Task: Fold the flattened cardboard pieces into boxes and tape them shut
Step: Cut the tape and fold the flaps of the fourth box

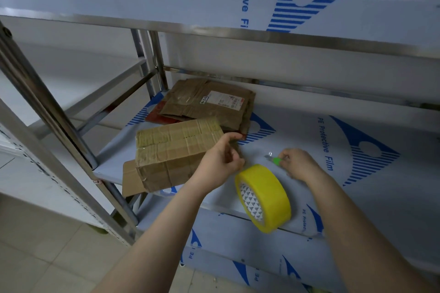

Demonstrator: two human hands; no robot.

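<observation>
A folded cardboard box (173,152), wrapped in old tape, lies on the steel shelf with one flap (131,179) sticking out past the shelf's front edge. My left hand (220,162) rests at the box's right end, fingers pinched on its edge or on a strip of tape; which one I cannot tell. A yellow tape roll (263,197) hangs just below that hand, above the shelf's front edge. My right hand (297,164) grips a small green-handled cutter (273,159), its blade pointing left toward the box. Behind the box lies a stack of flattened cardboard pieces (209,102).
The shelf (357,197) is covered in white protective film with blue print. Another steel shelf (214,7) hangs close above. Steel uprights (47,107) stand at the left. Tiled floor (47,257) lies below left.
</observation>
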